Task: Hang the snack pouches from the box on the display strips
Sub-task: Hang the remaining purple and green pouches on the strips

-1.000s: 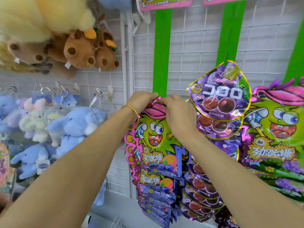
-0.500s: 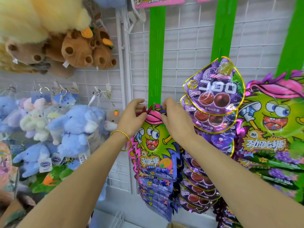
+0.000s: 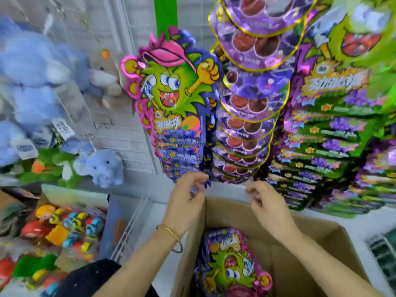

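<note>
Pouch print is blurred, unreadable. Top green-monster snack pouch (image 3: 171, 82) hangs free on the green display strip (image 3: 166, 16), beside the purple grape pouches (image 3: 252, 82). Both hands have dropped from the strip top to above the cardboard box (image 3: 300, 264), which holds more monster pouches (image 3: 233, 266). Left hand (image 3: 188, 198) is curled at the hanging stack's bottom corner, and I cannot tell if it grips. Right hand (image 3: 267, 202) is loosely curled and holds nothing.
</note>
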